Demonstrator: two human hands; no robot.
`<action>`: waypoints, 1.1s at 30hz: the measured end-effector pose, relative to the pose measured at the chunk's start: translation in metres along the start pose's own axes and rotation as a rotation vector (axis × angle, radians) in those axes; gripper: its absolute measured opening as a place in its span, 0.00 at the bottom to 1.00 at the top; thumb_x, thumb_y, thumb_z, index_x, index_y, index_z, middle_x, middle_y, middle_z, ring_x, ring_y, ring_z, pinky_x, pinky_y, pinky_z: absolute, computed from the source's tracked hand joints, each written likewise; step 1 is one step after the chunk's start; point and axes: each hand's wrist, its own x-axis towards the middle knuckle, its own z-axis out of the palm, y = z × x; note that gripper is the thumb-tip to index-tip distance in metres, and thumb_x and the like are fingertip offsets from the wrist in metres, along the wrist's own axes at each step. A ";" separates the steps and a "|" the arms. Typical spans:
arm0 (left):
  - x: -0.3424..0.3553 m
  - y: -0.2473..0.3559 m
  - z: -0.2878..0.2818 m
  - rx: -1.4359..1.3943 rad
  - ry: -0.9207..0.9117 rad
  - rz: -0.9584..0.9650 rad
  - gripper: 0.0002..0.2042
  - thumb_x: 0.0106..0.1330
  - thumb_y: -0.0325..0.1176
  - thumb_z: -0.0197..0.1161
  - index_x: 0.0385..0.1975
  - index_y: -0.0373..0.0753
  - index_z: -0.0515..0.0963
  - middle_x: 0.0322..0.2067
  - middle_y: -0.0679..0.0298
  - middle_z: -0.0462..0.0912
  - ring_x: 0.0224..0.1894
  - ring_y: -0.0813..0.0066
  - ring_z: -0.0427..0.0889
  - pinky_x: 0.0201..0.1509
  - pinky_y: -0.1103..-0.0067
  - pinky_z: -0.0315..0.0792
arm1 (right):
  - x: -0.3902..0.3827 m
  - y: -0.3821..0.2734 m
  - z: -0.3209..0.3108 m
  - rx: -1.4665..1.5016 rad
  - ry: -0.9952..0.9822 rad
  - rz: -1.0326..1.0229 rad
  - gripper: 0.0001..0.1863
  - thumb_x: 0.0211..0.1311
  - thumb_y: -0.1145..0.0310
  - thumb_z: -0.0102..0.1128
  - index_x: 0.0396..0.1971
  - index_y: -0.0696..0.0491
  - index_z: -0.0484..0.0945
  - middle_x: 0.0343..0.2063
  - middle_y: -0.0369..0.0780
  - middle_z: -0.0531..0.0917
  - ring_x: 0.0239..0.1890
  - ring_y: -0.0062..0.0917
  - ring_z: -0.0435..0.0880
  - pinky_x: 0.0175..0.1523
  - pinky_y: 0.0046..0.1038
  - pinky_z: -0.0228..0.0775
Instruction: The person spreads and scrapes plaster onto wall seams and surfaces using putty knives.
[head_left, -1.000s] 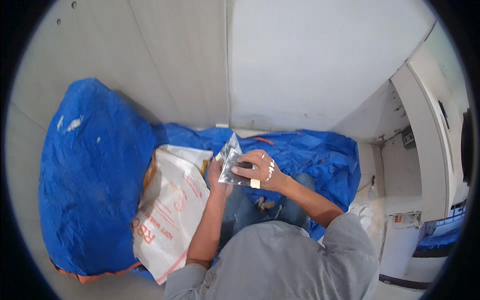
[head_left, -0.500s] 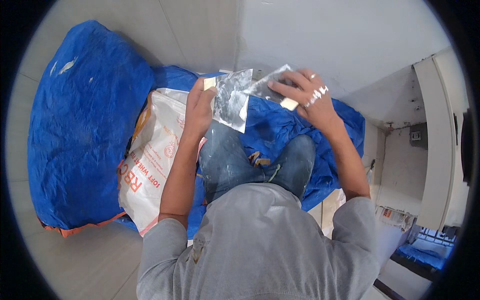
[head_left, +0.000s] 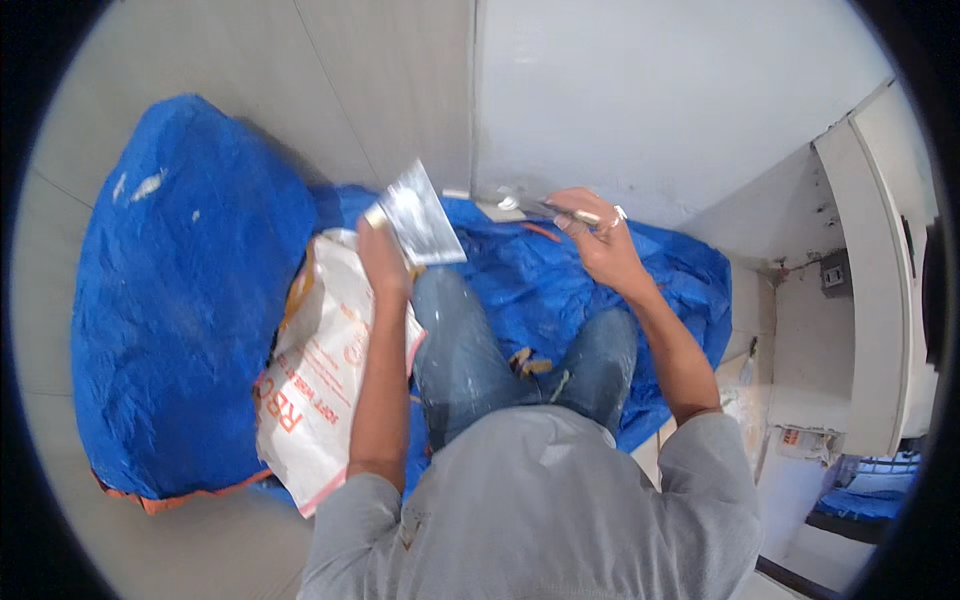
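My left hand (head_left: 382, 256) is closed round the light-coloured grip of a putty knife (head_left: 424, 218). Its wide metal blade is smeared white and tilts up toward the right. Across from it, my right hand (head_left: 602, 244) grips a second putty knife (head_left: 546, 207), seen nearly edge-on. White paste (head_left: 510, 201) sits at this blade's left end, close to the wall's foot. A gap separates the two blades. White smears mark the knuckles of my right hand.
Blue tarpaulin (head_left: 520, 270) spreads under and around my legs, and a large blue-covered bulk (head_left: 190, 310) stands at left. A white printed sack (head_left: 325, 370) lies beside my left forearm. A white wall (head_left: 650, 100) rises ahead; a pale cabinet-like panel (head_left: 870, 270) is at right.
My hands have moved apart and lower in the view. The right putty knife has turned nearly edge-on, with paste at its end; the left blade has tilted. The view has shifted slightly.
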 end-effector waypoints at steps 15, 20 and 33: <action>-0.079 -0.179 0.029 0.168 -0.190 -0.167 0.12 0.63 0.31 0.51 0.38 0.27 0.70 0.33 0.37 0.73 0.41 0.34 0.72 0.48 0.56 0.64 | 0.201 0.007 0.019 0.057 0.583 0.090 0.16 0.66 0.64 0.57 0.45 0.62 0.79 0.28 0.49 0.83 0.32 0.36 0.82 0.41 0.33 0.73; -0.077 -0.168 0.038 0.332 -0.209 -0.140 0.15 0.64 0.33 0.52 0.43 0.25 0.72 0.37 0.35 0.76 0.43 0.34 0.74 0.50 0.56 0.66 | 0.249 0.022 0.027 -0.118 0.698 0.015 0.16 0.67 0.63 0.56 0.45 0.60 0.79 0.34 0.48 0.84 0.37 0.38 0.83 0.45 0.35 0.73; -0.076 -0.142 0.037 0.461 -0.221 -0.120 0.27 0.66 0.38 0.53 0.57 0.20 0.70 0.48 0.31 0.78 0.54 0.36 0.77 0.59 0.60 0.70 | 0.268 0.022 0.077 -0.300 0.746 -0.011 0.18 0.60 0.72 0.57 0.52 0.51 0.79 0.46 0.39 0.79 0.48 0.38 0.79 0.51 0.41 0.74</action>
